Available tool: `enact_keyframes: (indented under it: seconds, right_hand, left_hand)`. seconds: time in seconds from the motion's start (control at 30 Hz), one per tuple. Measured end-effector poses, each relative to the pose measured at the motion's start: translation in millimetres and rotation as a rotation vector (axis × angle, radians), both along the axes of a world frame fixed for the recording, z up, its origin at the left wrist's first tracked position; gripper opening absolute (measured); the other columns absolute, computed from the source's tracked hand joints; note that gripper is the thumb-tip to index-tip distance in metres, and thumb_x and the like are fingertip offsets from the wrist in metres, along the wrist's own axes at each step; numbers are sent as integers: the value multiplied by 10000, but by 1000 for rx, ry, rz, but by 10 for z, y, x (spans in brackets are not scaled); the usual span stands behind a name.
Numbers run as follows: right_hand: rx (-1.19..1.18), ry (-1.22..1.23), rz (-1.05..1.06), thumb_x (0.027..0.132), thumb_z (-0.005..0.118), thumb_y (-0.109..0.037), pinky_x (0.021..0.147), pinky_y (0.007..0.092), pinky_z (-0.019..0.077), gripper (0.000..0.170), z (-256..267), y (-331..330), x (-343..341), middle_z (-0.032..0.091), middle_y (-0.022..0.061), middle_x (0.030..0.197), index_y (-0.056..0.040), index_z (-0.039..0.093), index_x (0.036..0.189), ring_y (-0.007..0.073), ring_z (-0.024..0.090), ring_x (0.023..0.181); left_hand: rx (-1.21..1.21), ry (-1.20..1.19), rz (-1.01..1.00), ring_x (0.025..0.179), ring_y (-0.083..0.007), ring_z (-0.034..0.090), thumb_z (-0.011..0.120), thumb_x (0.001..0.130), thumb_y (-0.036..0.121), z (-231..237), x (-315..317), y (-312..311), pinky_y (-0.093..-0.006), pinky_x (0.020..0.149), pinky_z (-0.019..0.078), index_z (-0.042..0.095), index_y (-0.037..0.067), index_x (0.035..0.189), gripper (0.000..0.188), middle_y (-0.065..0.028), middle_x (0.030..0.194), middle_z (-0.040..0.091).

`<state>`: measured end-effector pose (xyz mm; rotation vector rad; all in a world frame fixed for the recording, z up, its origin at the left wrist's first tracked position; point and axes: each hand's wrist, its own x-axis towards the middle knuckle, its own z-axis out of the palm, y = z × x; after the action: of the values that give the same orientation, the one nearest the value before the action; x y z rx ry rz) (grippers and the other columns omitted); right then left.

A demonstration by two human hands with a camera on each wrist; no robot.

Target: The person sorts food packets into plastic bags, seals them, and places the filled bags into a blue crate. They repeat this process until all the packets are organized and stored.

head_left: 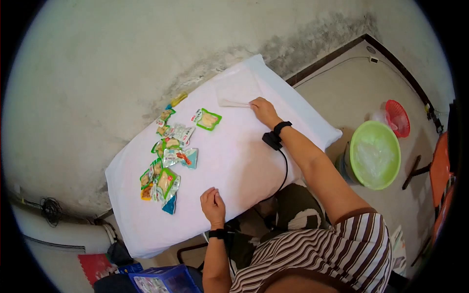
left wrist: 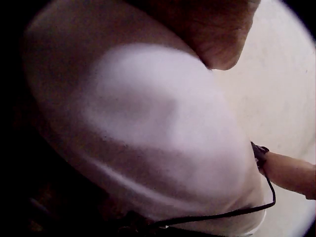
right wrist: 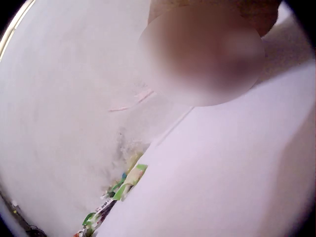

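Note:
At the table's far right part in the head view, my right hand (head_left: 265,112) pinches the edge of a thin, see-through plastic bag (head_left: 238,87) lying flat on the white cloth. Left of it is a green-edged food packet (head_left: 209,119). My left hand (head_left: 213,206) rests at the near table edge with fingers loosely curled and nothing in them. A dark part of the left hand (left wrist: 217,37) fills the top of the left wrist view. The right wrist view shows my right hand (right wrist: 217,15) at the top, partly covered by a blur.
Several snack packets (head_left: 168,146) lie in a loose row along the left side of the white-covered table (head_left: 234,166). On the floor at right stand a green bin (head_left: 375,155) with a clear liner and a red basket (head_left: 398,118). A blue crate (head_left: 168,279) is at the lower left.

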<state>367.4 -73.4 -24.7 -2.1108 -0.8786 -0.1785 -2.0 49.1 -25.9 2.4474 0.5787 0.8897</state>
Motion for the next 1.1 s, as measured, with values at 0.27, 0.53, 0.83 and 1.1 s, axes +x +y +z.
enact_keyframes:
  seconds: [0.27,0.53,0.83,1.1]
  right_hand:
    - [-70,176,33,842,546,-396,1029,559,213,555,373,-588,-798,339,199,1378,-55,453,1270,368,257,1303]
    - [170,8,-1091,739,670,-320,1059,442,228,786,-520,-3401,-1973,310,266,1361,47,299,1327,383,290,1271]
    - [1028,1145,-1248,706,640,-590,838,449,445,911,-1186,-5308,-2644,353,213,1348,-72,283,1364,304,474,1131]
    - [1295,1172,-1071,842,530,-467,743,366,510,539,-2023,-5493,-2430,552,96,1109,-79,446,1206,226,582,859]
  left_hand:
    - [74,-37,-10,892,-303,544,530,782,5,-29,22,-42,-367,809,442,615,9,841,104,-139,934,609]
    - [153,28,-37,925,-295,533,515,825,41,-138,-28,-6,-370,826,444,603,-8,944,155,-142,957,593]
    - [196,102,12,930,-312,519,512,808,32,-106,-10,-94,-385,838,418,588,-1,952,167,-147,975,578]
    - [282,102,-161,1045,-369,490,584,777,90,27,282,-438,-428,926,374,589,8,1034,269,-211,1133,534]
